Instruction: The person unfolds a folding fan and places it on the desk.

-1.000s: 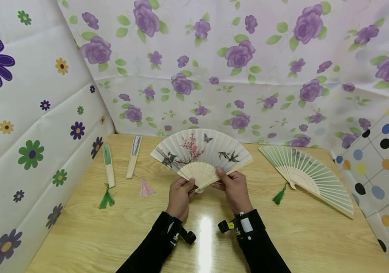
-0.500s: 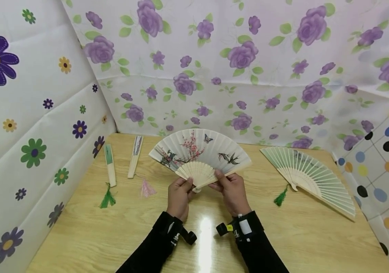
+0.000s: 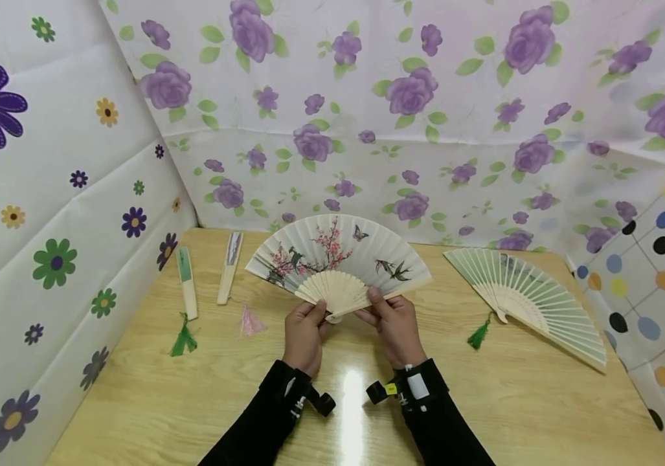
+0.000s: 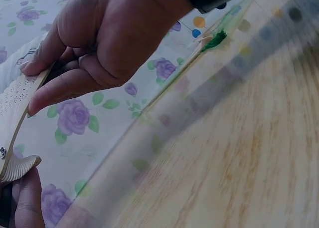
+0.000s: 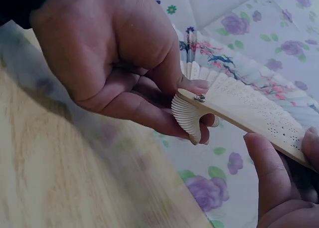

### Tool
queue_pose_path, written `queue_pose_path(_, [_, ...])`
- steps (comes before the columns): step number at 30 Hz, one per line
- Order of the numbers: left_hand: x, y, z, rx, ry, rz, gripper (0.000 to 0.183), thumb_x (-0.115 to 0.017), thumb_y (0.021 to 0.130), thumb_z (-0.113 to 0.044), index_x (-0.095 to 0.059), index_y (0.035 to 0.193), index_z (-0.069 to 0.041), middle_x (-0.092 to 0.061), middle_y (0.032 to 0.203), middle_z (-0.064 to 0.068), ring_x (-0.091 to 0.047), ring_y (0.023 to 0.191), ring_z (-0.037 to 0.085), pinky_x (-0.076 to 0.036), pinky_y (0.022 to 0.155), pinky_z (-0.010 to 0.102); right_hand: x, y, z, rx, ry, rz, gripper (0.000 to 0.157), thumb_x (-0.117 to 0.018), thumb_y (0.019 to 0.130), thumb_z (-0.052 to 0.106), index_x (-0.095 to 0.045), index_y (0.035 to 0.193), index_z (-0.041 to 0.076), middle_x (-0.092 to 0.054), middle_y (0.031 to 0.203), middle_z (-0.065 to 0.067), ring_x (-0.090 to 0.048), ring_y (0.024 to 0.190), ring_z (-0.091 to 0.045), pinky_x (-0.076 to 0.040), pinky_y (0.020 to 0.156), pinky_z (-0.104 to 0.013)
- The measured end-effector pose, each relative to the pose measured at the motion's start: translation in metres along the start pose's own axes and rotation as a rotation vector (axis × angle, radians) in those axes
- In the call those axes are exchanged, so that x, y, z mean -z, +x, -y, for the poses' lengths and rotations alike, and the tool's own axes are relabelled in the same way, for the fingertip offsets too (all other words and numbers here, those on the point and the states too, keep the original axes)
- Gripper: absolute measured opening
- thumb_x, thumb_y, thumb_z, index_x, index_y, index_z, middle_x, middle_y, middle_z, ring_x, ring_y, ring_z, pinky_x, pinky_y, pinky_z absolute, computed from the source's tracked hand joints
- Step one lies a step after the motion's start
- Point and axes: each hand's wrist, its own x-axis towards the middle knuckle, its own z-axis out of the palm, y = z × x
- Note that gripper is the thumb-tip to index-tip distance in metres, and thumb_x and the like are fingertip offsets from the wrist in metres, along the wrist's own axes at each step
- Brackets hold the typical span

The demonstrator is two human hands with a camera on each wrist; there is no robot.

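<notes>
A paper folding fan [image 3: 361, 252], spread wide, is held up over the table between both hands. Pink blossoms, dark birds and a butterfly are printed on it, above pale pierced ribs. My left hand [image 3: 304, 333] pinches the fan near its pivot, thumb in front. The right wrist view shows the left thumb [image 5: 195, 84] beside the metal rivet [image 5: 199, 98], with the stacked rib ends below. My right hand [image 3: 399, 329] pinches the right outer rib, thumb on the front. The right hand's gripping fingers [image 4: 55, 91] show on that rib in the left wrist view.
A spread green fan [image 3: 533, 301] with a green tassel [image 3: 479, 334] lies at the right. Two folded fans, one green [image 3: 187, 285] and one grey-printed [image 3: 230, 268], lie at the left, with a pink tassel [image 3: 250, 321] nearby. Flowered cloth [image 3: 355, 162] hangs behind the wooden table [image 3: 192, 414].
The fan has risen slightly and shifted a little left; its left edge reaches farther out and more of the blossom print shows. Both hands have moved slightly left, keeping their hold.
</notes>
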Motion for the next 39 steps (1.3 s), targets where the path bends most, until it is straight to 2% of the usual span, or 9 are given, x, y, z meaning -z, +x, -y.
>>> queue_pose_path(8, [0.0,0.0,-0.002,0.019,-0.001,0.006,0.034,-0.057,0.12,-0.008,-0.067,0.149,0.007,-0.077,0.111,0.002,-0.077,0.103,0.01,-0.067,0.088,0.026,-0.002,0.0,0.003,-0.004,0.002,-0.017,0.038,-0.062,0.119,0.015,-0.067,0.141,-0.016,-0.083,0.119,-0.006,-0.086,0.107,-0.018,-0.07,0.097,-0.031])
queue_pose_path(13, [-0.001,-0.001,-0.002,0.003,-0.021,-0.006,0.033,-0.057,0.12,-0.008,-0.068,0.146,0.008,-0.077,0.112,0.002,-0.078,0.105,0.01,-0.068,0.09,0.025,-0.004,0.0,0.004,0.002,-0.006,-0.02,0.039,-0.063,0.119,0.016,-0.067,0.142,-0.016,-0.084,0.117,-0.005,-0.086,0.105,-0.017,-0.07,0.097,-0.032])
queue_pose_path(17, [-0.002,-0.002,0.0,-0.019,-0.043,-0.009,0.031,-0.059,0.12,-0.009,-0.069,0.144,0.008,-0.077,0.113,0.001,-0.077,0.104,0.01,-0.068,0.092,0.026,-0.008,0.0,0.001,0.015,0.033,-0.074,0.037,-0.064,0.118,0.018,-0.071,0.139,-0.013,-0.085,0.116,-0.004,-0.087,0.103,-0.016,-0.07,0.095,-0.031])
queue_pose_path(22, [0.0,-0.006,0.004,-0.02,-0.05,-0.024,0.032,-0.057,0.12,-0.009,-0.068,0.146,0.007,-0.076,0.121,0.003,-0.077,0.106,0.012,-0.069,0.094,0.027,-0.01,-0.005,-0.007,-0.014,0.097,-0.134,0.032,-0.065,0.118,0.02,-0.077,0.133,-0.006,-0.086,0.113,-0.003,-0.087,0.1,-0.015,-0.071,0.093,-0.029])
queue_pose_path(32, [0.001,-0.003,0.007,-0.019,-0.054,-0.039,0.028,-0.058,0.12,-0.009,-0.071,0.139,0.007,-0.075,0.12,0.004,-0.078,0.104,0.013,-0.069,0.094,0.029,-0.009,-0.006,-0.009,0.002,0.081,-0.133,0.031,-0.065,0.118,0.018,-0.078,0.129,-0.007,-0.086,0.11,-0.002,-0.087,0.097,-0.015,-0.071,0.093,-0.031])
queue_pose_path(39, [-0.005,-0.004,0.004,-0.022,-0.076,-0.009,0.032,-0.058,0.12,-0.009,-0.068,0.145,0.009,-0.077,0.119,0.003,-0.079,0.107,0.011,-0.069,0.096,0.026,-0.008,-0.002,0.001,0.004,0.063,-0.142,0.027,-0.064,0.118,0.017,-0.079,0.128,-0.003,-0.086,0.109,-0.001,-0.087,0.096,-0.013,-0.071,0.089,-0.028])
